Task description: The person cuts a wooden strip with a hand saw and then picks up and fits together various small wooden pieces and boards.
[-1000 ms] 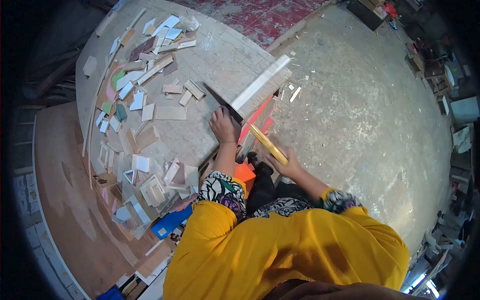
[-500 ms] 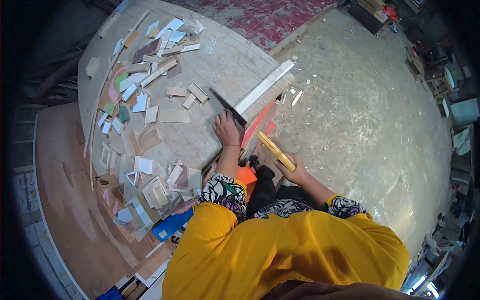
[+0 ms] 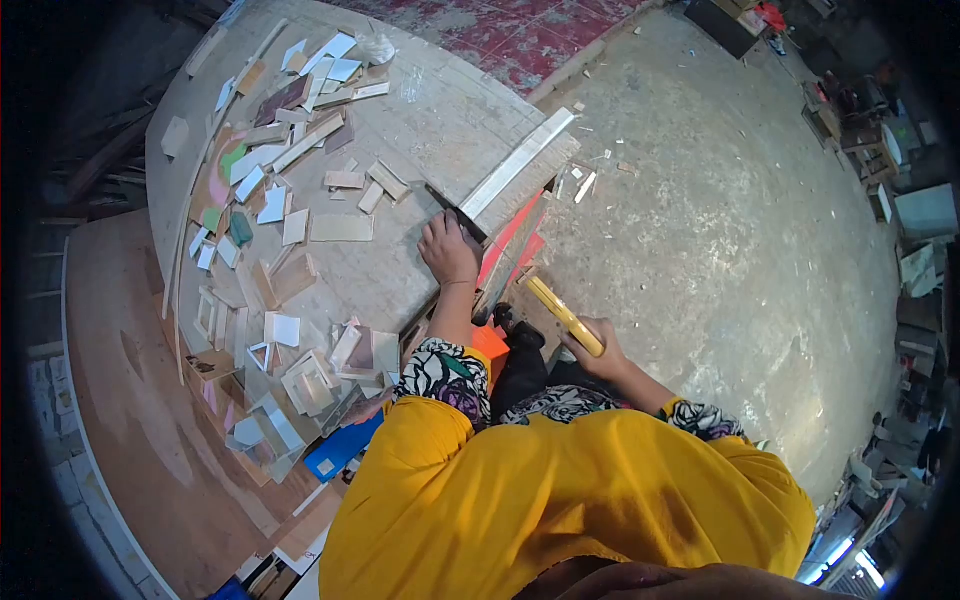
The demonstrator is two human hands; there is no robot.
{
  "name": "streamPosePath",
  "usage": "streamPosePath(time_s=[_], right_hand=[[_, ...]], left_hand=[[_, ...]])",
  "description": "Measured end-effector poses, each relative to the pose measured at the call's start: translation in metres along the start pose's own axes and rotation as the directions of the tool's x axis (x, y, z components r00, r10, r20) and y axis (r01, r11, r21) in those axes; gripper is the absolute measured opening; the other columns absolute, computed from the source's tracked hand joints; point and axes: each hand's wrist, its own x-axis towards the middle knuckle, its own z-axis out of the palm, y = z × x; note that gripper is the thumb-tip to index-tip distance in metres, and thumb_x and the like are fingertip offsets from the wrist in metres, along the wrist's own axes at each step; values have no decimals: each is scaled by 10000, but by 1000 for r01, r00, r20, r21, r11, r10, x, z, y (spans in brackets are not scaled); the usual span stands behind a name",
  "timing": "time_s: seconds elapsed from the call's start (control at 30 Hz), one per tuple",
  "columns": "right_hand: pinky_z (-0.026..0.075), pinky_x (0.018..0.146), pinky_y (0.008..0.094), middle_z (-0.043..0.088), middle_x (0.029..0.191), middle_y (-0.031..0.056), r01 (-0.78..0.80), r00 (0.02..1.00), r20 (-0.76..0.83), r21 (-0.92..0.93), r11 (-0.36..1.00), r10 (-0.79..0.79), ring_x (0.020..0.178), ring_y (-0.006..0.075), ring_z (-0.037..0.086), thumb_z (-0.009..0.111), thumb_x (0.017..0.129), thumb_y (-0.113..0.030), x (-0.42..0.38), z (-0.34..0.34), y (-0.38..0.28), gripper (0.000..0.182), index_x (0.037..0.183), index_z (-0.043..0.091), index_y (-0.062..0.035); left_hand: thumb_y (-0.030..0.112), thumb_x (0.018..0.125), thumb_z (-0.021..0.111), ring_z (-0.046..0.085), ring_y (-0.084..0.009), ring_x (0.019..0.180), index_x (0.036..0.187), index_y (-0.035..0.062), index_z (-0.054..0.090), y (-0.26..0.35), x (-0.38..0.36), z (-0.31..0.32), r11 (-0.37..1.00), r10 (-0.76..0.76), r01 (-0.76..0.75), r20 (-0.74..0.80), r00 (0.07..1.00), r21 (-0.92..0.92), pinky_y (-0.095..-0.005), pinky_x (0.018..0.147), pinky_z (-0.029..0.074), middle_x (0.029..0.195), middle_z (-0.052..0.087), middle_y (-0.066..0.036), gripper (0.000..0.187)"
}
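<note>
My left hand (image 3: 449, 248) is at the table's edge, its fingers closed over a thin dark strip (image 3: 470, 226). Against that strip lies one end of a long silver bar (image 3: 520, 160), which runs along the edge away from me. Lower and to the right, my right hand (image 3: 597, 350) grips a tool with a long yellow handle (image 3: 565, 315). The tool points up and left, and its far end is hard to make out. It is apart from the bar. Red sheet pieces (image 3: 510, 240) show below the table edge, between the hands.
Many small wood and white board offcuts (image 3: 342, 228) cover the left of the table (image 3: 440, 120). A brown panel (image 3: 130, 350) stands farther left. On the right is a concrete floor (image 3: 720, 220) with scraps. An orange piece (image 3: 489, 345) is near my legs.
The yellow-handled tool and my right hand have shifted slightly down and right, away from the bar. My left hand keeps its place on the dark strip; the whole view has shifted slightly.
</note>
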Motion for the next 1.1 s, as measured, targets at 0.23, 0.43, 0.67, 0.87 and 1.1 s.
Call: streamPosePath(time_s=[0.23, 0.43, 0.67, 0.87, 1.1], right_hand=[[412, 530, 375, 537, 637, 180, 147, 989, -17, -82, 986, -149, 555, 329, 531, 600, 767, -196, 75, 29, 11, 183, 760, 558, -17], [389, 540, 318, 511, 632, 102, -17, 999, 43, -15, 1000, 18, 549, 193, 485, 604, 797, -124, 13, 4, -11, 138, 753, 543, -8], [375, 498, 322, 459, 569, 112, 246, 959, -93, -187, 951, -266, 498, 171, 462, 611, 795, -136, 66, 32, 15, 159, 734, 526, -17], [435, 566, 399, 575, 673, 165, -81, 995, 48, -181, 980, 91, 611, 344, 561, 604, 785, -228, 28, 13, 4, 184, 846, 595, -55], [354, 476, 331, 460, 560, 120, 2, 1000, -4, -40, 999, -2, 470, 217, 455, 612, 787, -128, 3, -2, -9, 194, 679, 499, -14]], left_hand=[[151, 700, 562, 475, -258, 974, 1001, 78, 569, 2, 5, -5, 1000, -7, 7, -6, 1000, -1, -383, 810, 390, 1018, 507, -72, 309], [165, 723, 577, 476, -246, 970, 1031, 84, 575, 0, 3, -3, 997, 19, -18, -6, 1000, 81, -385, 806, 390, 1017, 510, -60, 319], [151, 688, 601, 465, -266, 1018, 1038, 80, 581, 4, 2, -13, 1000, -1, 2, 112, 994, -13, -401, 842, 380, 1080, 508, -66, 358], [164, 691, 595, 467, -271, 1009, 1022, 73, 588, 3, 6, -11, 998, -42, 39, 65, 997, 56, -413, 823, 381, 1066, 510, -78, 343], [173, 714, 592, 471, -265, 1011, 1043, 70, 582, 1, 5, -9, 1000, -20, 19, -16, 1000, -17, -412, 826, 384, 1081, 518, -74, 344]])
